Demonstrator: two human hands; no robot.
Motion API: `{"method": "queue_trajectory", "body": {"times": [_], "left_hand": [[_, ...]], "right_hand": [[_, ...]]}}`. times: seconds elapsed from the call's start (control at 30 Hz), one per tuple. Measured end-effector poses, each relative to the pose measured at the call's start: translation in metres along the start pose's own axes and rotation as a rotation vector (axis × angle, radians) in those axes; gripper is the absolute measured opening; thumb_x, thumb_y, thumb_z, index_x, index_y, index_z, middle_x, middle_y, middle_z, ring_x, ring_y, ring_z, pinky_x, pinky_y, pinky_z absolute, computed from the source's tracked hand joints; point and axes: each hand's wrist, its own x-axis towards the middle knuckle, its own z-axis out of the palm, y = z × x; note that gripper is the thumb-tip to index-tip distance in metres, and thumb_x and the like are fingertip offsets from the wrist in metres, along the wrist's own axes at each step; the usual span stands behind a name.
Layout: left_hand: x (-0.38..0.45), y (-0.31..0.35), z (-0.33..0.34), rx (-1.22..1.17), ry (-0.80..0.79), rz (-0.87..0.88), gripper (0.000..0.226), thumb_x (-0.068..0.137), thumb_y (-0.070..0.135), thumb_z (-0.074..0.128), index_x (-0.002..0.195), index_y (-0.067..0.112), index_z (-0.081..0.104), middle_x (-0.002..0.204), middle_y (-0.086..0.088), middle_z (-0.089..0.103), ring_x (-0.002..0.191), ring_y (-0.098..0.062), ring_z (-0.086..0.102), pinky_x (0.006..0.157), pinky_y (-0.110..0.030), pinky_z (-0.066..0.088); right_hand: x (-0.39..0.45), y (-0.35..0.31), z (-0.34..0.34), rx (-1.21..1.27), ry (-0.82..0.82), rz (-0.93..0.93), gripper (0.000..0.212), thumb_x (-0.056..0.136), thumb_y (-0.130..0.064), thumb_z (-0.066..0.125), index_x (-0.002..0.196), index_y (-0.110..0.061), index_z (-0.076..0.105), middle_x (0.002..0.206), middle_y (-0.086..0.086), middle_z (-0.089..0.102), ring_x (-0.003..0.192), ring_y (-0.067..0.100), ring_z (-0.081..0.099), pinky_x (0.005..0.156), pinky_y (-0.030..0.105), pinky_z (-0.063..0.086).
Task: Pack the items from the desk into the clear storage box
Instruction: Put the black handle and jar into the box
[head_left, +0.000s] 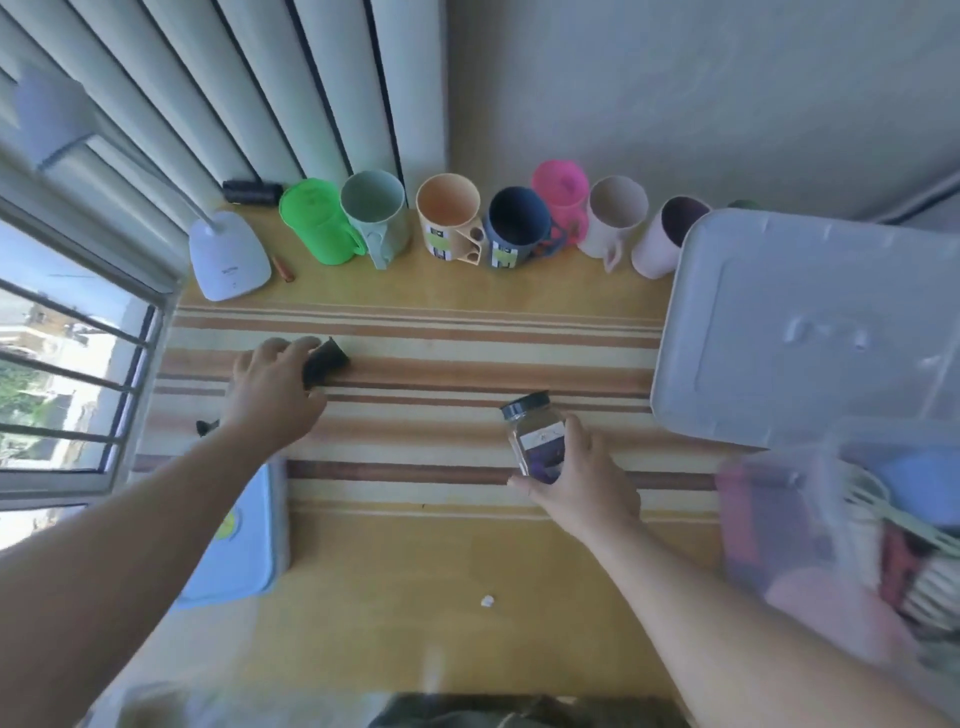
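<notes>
My right hand (582, 486) grips a clear glass jar (535, 436) with a black lid, held tilted just above the striped mat (441, 364) at centre right. On the left of the mat, my left hand (275, 395) holds a small black object (326, 359) that lies on the mat. The clear storage box (769, 519) stands at the lower right edge of the desk, blurred, with several coloured items inside. Its translucent lid (810, 322) lies flat on the desk behind it.
A row of several plastic mugs (452, 223) lines the back of the desk by the wall. A white desk lamp (228, 260) stands at the back left, a black spool (252, 192) behind it. A light blue tray (244, 545) lies at the left edge. Window on the left.
</notes>
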Motion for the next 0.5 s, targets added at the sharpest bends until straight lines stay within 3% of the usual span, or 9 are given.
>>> {"method": "queue_trajectory", "body": {"times": [0.1, 0.2, 0.37, 0.5], "left_hand": [[0.02, -0.021, 0.003, 0.129, -0.101, -0.098, 0.084, 0.081, 0.037, 0.073, 0.153, 0.031, 0.03, 0.142, -0.02, 0.046, 0.128, -0.048, 0.043, 0.107, -0.058, 0.041], [0.03, -0.032, 0.011, 0.066, -0.167, -0.167, 0.083, 0.08, 0.033, 0.074, 0.153, 0.025, 0.035, 0.134, -0.024, 0.051, 0.119, -0.048, 0.051, 0.101, -0.054, 0.047], [0.035, -0.027, 0.019, 0.081, -0.097, -0.141, 0.038, 0.083, 0.02, 0.068, 0.119, 0.02, 0.057, 0.094, -0.011, 0.057, 0.084, -0.037, 0.057, 0.077, -0.048, 0.054], [0.031, 0.007, 0.011, 0.092, 0.018, 0.046, 0.027, 0.089, 0.028, 0.063, 0.114, 0.032, 0.052, 0.091, -0.004, 0.053, 0.076, -0.032, 0.056, 0.063, -0.046, 0.055]], "right_hand": [[-0.004, 0.004, -0.002, 0.045, -0.046, -0.022, 0.12, 0.05, -0.093, 0.064, 0.149, -0.038, 0.023, 0.121, -0.011, 0.055, 0.105, 0.019, 0.063, 0.072, 0.042, 0.057], [-0.008, 0.009, -0.003, 0.012, -0.059, -0.041, 0.12, 0.048, -0.092, 0.069, 0.144, -0.034, 0.027, 0.118, -0.014, 0.057, 0.102, 0.017, 0.064, 0.071, 0.04, 0.057], [-0.006, 0.018, -0.007, 0.04, -0.144, -0.077, 0.104, 0.051, -0.087, 0.075, 0.136, -0.044, 0.035, 0.105, -0.021, 0.066, 0.097, 0.014, 0.065, 0.072, 0.037, 0.057], [-0.007, 0.021, -0.005, 0.141, -0.165, -0.09, 0.093, 0.052, -0.079, 0.082, 0.13, -0.05, 0.039, 0.106, -0.022, 0.068, 0.097, 0.01, 0.065, 0.075, 0.039, 0.058]]}}
